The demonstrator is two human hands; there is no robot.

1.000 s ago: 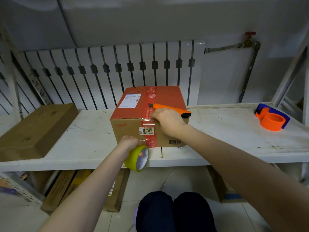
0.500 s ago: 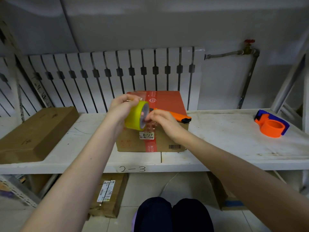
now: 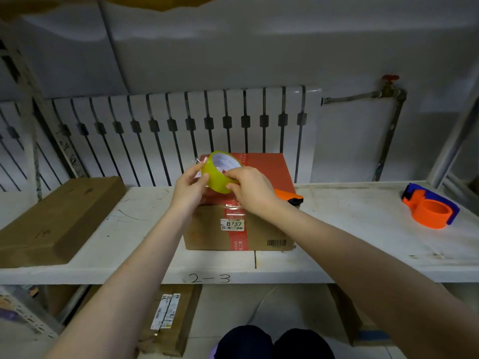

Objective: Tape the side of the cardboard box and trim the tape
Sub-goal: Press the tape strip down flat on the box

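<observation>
A cardboard box (image 3: 261, 229) with a red top and a red tape stripe down its front stands on the white shelf (image 3: 337, 229). Both hands hold a yellow-green tape roll (image 3: 216, 176) above the box's top. My left hand (image 3: 190, 185) pinches the roll's left side and a clear loose tape end. My right hand (image 3: 250, 189) grips the roll's right side. An orange utility knife (image 3: 287, 196) lies on the box top, partly hidden behind my right wrist.
A flat brown box (image 3: 59, 218) lies on the shelf at left. An orange and blue tape dispenser (image 3: 430, 209) sits at the far right. A white radiator (image 3: 181, 130) stands behind. More boxes (image 3: 168, 317) lie on the floor below the shelf.
My left hand lifted the tape roll from below the shelf edge up over the box. My right hand left the box's front edge and took hold of the roll.
</observation>
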